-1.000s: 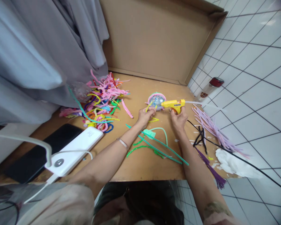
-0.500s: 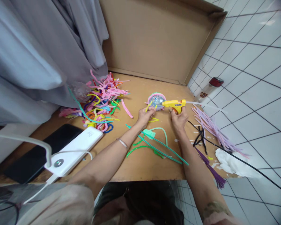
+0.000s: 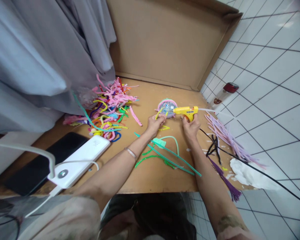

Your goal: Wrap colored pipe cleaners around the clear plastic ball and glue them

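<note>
My left hand (image 3: 155,125) pinches a yellow pipe cleaner (image 3: 158,114), bent so that its ends stick up past the fingers. In my right hand (image 3: 191,126) is a yellow hot glue gun (image 3: 185,110), a clear glue stick (image 3: 206,110) jutting from its back. The gun's nozzle points left, close to the yellow piece. Just behind both hands sits a round, clear, shiny dish (image 3: 167,106) with a pink and green rim. Another bent yellow pipe cleaner (image 3: 165,127) lies below my left fingers. Teal pipe cleaners (image 3: 175,154) and green ones (image 3: 150,158) lie between my forearms.
A heap of mixed pipe cleaners (image 3: 112,100) lies left, behind a white power bank (image 3: 82,160) and a black phone (image 3: 47,156). Lilac pipe cleaners (image 3: 227,141), purple ones (image 3: 227,183), a black cord (image 3: 240,160) and white material (image 3: 250,173) are right. A cardboard panel (image 3: 170,43) stands behind.
Almost nothing differs. Both hands keep their places, with the glue gun held at the yellow pipe cleaner; the gun has shifted very slightly.
</note>
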`<control>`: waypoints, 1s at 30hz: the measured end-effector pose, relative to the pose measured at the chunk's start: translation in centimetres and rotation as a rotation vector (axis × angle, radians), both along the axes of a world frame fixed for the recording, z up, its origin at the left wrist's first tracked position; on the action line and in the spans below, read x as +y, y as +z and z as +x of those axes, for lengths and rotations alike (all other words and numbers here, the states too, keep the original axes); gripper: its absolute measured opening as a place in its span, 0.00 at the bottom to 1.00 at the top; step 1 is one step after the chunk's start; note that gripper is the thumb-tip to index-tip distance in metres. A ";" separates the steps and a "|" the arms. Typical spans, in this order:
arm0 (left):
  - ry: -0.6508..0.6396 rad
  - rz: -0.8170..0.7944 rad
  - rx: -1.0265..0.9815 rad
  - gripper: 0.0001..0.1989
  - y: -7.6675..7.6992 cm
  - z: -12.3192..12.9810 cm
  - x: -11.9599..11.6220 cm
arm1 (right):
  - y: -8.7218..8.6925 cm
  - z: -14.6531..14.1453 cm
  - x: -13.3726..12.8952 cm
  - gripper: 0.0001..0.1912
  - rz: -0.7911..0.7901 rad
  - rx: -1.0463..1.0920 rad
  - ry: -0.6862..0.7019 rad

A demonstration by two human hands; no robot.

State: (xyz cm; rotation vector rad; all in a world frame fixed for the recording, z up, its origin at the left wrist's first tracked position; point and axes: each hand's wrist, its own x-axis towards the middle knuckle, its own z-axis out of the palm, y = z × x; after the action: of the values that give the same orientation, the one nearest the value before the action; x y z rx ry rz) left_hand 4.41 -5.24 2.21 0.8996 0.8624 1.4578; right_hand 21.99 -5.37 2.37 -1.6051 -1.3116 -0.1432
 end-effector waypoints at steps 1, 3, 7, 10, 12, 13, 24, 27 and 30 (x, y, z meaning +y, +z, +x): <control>0.004 0.001 0.000 0.08 0.0 0.0 0.0 | 0.0 0.0 0.0 0.12 -0.003 -0.003 0.000; 0.006 0.005 0.000 0.09 0.0 0.0 0.0 | 0.0 -0.1 0.0 0.12 -0.019 -0.012 0.003; 0.000 0.014 0.009 0.11 0.0 0.0 0.0 | 0.0 -0.2 0.0 0.14 -0.041 -0.027 0.006; 0.001 0.015 0.006 0.12 0.0 -0.1 -0.1 | -0.1 -0.1 0.0 0.14 -0.048 -0.036 0.000; 0.000 0.012 0.002 0.12 0.0 -0.1 0.0 | -0.1 0.0 0.0 0.14 -0.057 -0.040 0.001; -0.001 0.009 0.001 0.13 0.0 -0.1 0.0 | -0.1 0.0 0.0 0.14 -0.060 -0.042 0.001; 0.006 0.006 0.002 0.09 0.0 0.0 0.0 | -0.1 0.1 -0.1 0.15 -0.064 -0.041 0.013; 0.009 0.007 -0.002 0.08 0.0 0.0 0.0 | -0.1 0.2 -0.1 0.14 -0.045 -0.041 -0.004; 0.012 -0.001 -0.004 0.08 0.1 0.0 0.0 | -0.1 0.2 -0.1 0.14 -0.026 -0.034 -0.023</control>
State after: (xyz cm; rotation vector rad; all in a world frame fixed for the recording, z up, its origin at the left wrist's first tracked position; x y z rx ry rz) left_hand 4.38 -5.28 2.36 0.8913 0.8672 1.4692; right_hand 22.17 -5.43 2.30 -1.6466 -1.3264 -0.1695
